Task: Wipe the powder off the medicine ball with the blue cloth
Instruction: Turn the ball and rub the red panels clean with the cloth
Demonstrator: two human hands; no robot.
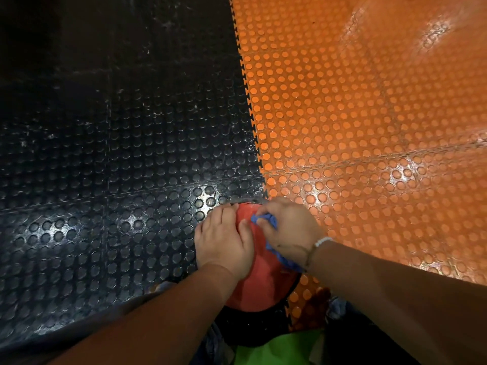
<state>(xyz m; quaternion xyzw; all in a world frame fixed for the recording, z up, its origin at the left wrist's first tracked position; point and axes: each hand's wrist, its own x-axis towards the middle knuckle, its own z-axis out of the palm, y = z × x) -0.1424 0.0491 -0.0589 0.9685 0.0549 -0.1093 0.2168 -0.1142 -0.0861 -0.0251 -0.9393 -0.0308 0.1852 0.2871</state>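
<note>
A red medicine ball [263,280] with a black rim sits on the floor right below me, on the seam between black and orange tiles. My left hand [224,241] lies flat on the ball's left side, fingers straight and pressed to its surface. My right hand [287,230] holds a crumpled blue cloth [271,222] against the ball's upper right part; more cloth sticks out under the wrist. A beaded bracelet circles my right wrist. No powder stands out on the red surface that shows. Both hands hide much of the ball's top.
The floor is studded rubber tiling, black [118,167] on the left and orange [369,127] on the right, joined by an interlocking seam. A green item [284,349] lies at the bottom edge near my body.
</note>
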